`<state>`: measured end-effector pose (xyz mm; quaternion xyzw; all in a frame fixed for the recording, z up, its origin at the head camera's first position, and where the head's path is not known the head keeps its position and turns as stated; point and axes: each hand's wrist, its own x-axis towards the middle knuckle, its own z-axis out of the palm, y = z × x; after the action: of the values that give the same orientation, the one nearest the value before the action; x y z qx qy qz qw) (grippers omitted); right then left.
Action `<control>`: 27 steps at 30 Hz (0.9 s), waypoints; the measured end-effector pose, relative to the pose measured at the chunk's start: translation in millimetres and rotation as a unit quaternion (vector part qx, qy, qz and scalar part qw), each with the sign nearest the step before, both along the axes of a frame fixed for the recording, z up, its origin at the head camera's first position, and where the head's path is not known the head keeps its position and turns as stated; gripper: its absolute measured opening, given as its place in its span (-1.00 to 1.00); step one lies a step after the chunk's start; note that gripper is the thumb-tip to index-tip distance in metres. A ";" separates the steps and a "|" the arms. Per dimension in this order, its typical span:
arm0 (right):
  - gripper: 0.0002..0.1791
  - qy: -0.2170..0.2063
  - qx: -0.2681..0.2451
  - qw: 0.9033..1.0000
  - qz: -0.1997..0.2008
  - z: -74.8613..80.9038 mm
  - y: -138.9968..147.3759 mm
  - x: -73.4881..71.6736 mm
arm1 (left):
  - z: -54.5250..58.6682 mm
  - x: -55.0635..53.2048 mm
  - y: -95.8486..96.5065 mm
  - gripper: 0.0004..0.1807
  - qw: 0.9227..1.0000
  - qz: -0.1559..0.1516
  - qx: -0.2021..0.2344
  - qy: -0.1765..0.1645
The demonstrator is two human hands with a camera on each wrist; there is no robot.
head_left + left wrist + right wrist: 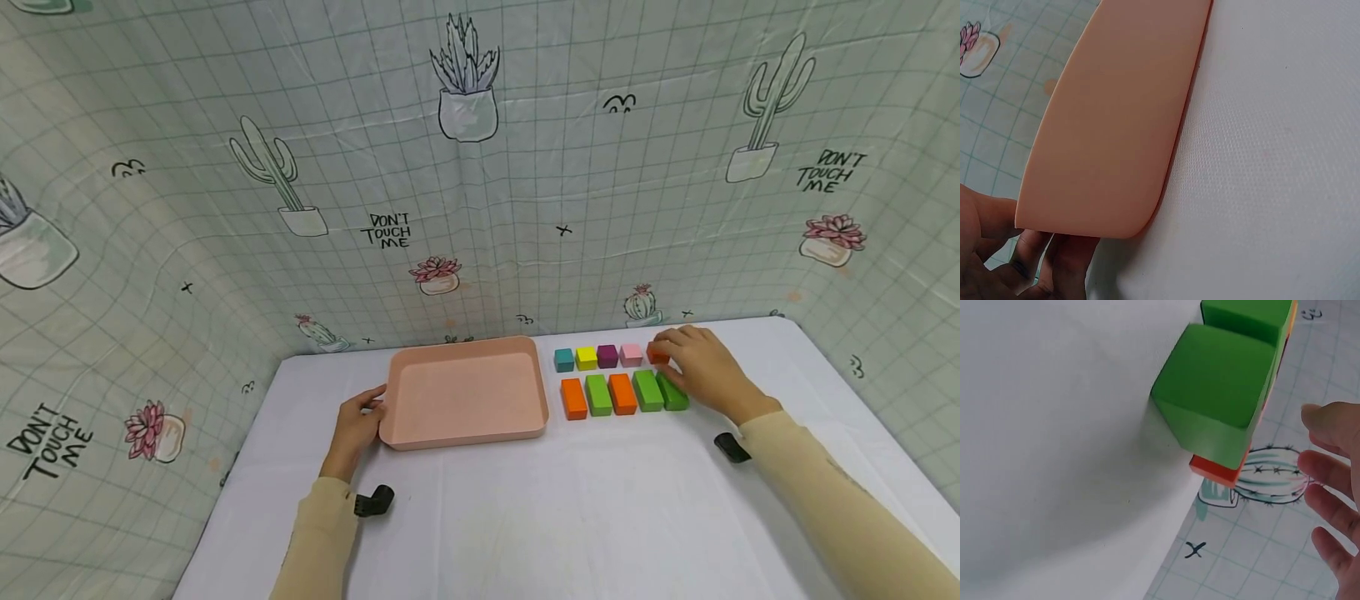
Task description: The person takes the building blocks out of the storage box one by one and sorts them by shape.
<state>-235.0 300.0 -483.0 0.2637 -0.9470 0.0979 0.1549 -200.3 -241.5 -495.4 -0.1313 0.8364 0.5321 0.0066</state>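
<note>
A shallow pink tray [465, 440] lies on the white table. My left hand [358, 423] is at its left side, fingers [1069, 265] bent loosely against the outside of the wall; no finger shows inside the tray. Over the right end of the back row of cubes reaches my right hand [705, 367]. Its fingers [1329, 469] are spread and relaxed, beside an orange cube [657, 353] that they partly cover. In the right wrist view a gap shows between fingertips and blocks. A green block [672, 393] sits just below that hand.
Left along the back row are a pink cube [632, 355], purple cube [607, 357], yellow cube [586, 358] and teal cube [564, 360]. Orange blocks [574, 399] and green blocks [598, 395] form the front row. A patterned cloth [525, 275] stands behind the table.
</note>
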 end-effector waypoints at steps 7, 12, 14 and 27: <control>-0.66 0.049 -0.004 0.998 0.032 -2.9 -1.4 13.5 | 0.8 -0.2 1.0 -0.54 1.000 0.002 0.000 -0.002; -0.62 0.062 -0.024 0.997 0.039 -5.8 -3.1 25.2 | 0.5 1.5 1.4 -0.55 1.000 0.003 -0.004 0.003; -0.60 0.059 -0.028 0.997 0.033 -7.3 -3.9 31.3 | 0.3 3.2 1.4 -0.55 1.000 0.001 -0.007 0.002; -0.56 0.103 -0.069 0.992 0.022 -23.0 4.5 56.5 | 0.3 2.8 1.4 -0.54 1.000 0.004 0.002 0.013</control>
<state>-178.5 304.5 -506.0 0.2815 -0.9111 0.1387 0.2674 -197.5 -240.1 -495.1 -0.1276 0.8349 0.5353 -0.0066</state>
